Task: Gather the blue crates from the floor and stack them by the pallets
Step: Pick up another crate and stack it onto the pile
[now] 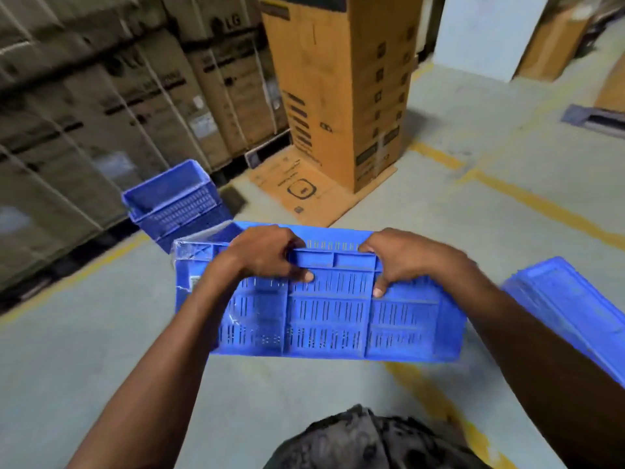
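Note:
I hold a blue slotted crate [331, 316] in front of me, above the floor, with its long side wall facing the camera. My left hand [267, 255] and my right hand [402, 258] both grip its near top rim, fingers curled over the edge. A stack of blue crates [176, 201] stands on the floor at the left, beside the pallets [267, 154] under the wrapped cartons. Another blue crate [571, 306] lies at the right edge, partly hidden by my right arm.
Wrapped cartons [101, 106] fill the left side. A tall brown carton [341, 86] stands on flattened cardboard [304, 187] ahead. Yellow lines [527, 198] cross the grey concrete floor. A white box [487, 35] and more cartons stand at the far right.

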Available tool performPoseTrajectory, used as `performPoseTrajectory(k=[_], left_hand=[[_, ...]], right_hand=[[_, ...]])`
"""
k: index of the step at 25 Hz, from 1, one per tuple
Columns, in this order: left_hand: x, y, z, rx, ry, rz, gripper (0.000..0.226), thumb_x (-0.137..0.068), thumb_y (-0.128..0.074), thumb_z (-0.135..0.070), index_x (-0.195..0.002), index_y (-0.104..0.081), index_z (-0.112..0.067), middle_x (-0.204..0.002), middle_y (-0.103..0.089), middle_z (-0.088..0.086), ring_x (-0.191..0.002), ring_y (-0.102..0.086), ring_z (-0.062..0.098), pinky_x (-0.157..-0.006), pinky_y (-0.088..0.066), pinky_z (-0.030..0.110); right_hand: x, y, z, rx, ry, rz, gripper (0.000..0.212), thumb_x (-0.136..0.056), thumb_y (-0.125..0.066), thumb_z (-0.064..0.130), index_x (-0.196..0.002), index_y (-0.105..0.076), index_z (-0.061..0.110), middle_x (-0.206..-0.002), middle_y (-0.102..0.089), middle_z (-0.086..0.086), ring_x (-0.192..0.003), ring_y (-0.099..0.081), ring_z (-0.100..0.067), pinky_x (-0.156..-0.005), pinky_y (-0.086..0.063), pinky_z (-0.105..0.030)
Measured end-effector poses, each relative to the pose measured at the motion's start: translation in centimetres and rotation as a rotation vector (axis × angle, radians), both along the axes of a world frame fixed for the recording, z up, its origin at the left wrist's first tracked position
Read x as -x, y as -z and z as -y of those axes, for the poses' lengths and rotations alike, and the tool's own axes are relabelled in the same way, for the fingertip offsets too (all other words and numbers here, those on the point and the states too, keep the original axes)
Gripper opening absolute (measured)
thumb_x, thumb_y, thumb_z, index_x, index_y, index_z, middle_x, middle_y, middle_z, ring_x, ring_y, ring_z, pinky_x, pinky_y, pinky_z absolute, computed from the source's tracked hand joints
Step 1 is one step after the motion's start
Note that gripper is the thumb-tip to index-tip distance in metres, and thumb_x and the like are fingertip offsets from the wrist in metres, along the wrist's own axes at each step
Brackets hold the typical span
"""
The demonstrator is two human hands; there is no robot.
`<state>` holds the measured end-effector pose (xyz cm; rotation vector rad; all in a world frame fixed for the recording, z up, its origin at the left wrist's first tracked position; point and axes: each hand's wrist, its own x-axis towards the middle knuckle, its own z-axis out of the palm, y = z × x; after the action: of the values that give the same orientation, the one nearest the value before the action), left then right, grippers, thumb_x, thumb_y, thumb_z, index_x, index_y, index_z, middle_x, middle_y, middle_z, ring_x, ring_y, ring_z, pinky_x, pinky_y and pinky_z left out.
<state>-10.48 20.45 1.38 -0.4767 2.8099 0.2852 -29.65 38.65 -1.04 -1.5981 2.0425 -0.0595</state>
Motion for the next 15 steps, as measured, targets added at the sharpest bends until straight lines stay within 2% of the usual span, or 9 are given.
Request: performPoseTrajectory(k=[2, 4, 6, 8, 10, 13, 15], left_hand=[[-5.1, 0.6, 3.4, 0.113, -0.049, -0.026, 0.056, -0.073, -0.061, -0.082, -0.079, -0.056, -0.026, -0.080, -0.065, -0.006, -0.092, -0.066, 0.024, -0.062, -0.036, 0.032], [-9.2, 1.5, 6.3, 0.165, -0.108, -0.036, 0.060, -0.073, -0.060, -0.082, -0.081, -0.050, -0.023, -0.090, -0.067, -0.002, -0.098, -0.065, 0.029, -0.062, -0.033, 0.033], [-12.5, 3.0, 9.0, 0.156, -0.193, 0.008, 0.062, -0.068, -0.065, -0.080, -0.095, -0.057, -0.026, -0.100, -0.071, -0.003, -0.102, -0.065, 0.029, -0.064, -0.036, 0.033], [-15.0, 6.0, 12.1, 0.147, -0.294, 0.060, 0.054, -0.071, -0.072, -0.068, -0.111, -0.063, -0.033, -0.108, -0.073, -0.005, -0.107, -0.066, 0.026, -0.070, -0.045, 0.034], [-16.7, 9.3, 14.9, 0.173, -0.393, 0.021, 0.039, -0.079, -0.071, -0.051, -0.110, -0.066, -0.029, -0.106, -0.073, 0.001, -0.106, -0.067, 0.029, -0.074, -0.050, 0.035], [-16.4, 12.1, 21.0, 0.222, -0.471, -0.027, 0.032, -0.084, -0.067, -0.046, -0.107, -0.064, -0.025, -0.098, -0.073, 0.006, -0.099, -0.067, 0.032, -0.070, -0.048, 0.036], [-14.6, 12.2, 25.8, 0.243, -0.457, -0.035, 0.034, -0.085, -0.068, -0.047, -0.110, -0.061, -0.025, -0.098, -0.072, 0.005, -0.099, -0.065, 0.032, -0.066, -0.042, 0.035]], right_hand=[[-3.9, 2.2, 4.5, 0.207, -0.066, -0.185, 0.048, -0.056, -0.088, 0.045, -0.088, -0.058, 0.024, -0.087, -0.070, 0.001, -0.087, -0.064, -0.023, -0.066, -0.048, -0.034], [-6.6, 4.9, 8.4, 0.373, -0.071, -0.242, 0.041, -0.062, -0.079, 0.044, -0.087, -0.054, 0.023, -0.080, -0.069, -0.003, -0.084, -0.066, -0.029, -0.059, -0.045, -0.034], [-8.7, 6.9, 12.5, 0.479, -0.061, -0.266, 0.038, -0.061, -0.077, 0.035, -0.089, -0.053, 0.026, -0.074, -0.069, -0.004, -0.077, -0.069, -0.032, -0.054, -0.045, -0.034], [-10.5, 8.6, 17.3, 0.506, -0.070, -0.284, 0.044, -0.051, -0.082, 0.023, -0.089, -0.059, 0.027, -0.065, -0.069, -0.004, -0.064, -0.069, -0.029, -0.047, -0.046, -0.031], [-11.7, 9.9, 21.7, 0.528, -0.095, -0.280, 0.046, -0.044, -0.081, 0.012, -0.085, -0.065, 0.025, -0.061, -0.068, -0.003, -0.057, -0.068, -0.027, -0.044, -0.045, -0.028], [-10.5, 11.2, 29.6, 0.595, -0.168, -0.283, 0.041, -0.047, -0.074, 0.003, -0.083, -0.064, 0.021, -0.064, -0.065, -0.002, -0.063, -0.066, -0.028, -0.055, -0.047, -0.032], [-8.1, 11.4, 36.0, 0.615, -0.209, -0.313, 0.041, -0.051, -0.069, 0.001, -0.084, -0.060, 0.022, -0.078, -0.063, 0.001, -0.081, -0.062, -0.029, -0.067, -0.045, -0.038]])
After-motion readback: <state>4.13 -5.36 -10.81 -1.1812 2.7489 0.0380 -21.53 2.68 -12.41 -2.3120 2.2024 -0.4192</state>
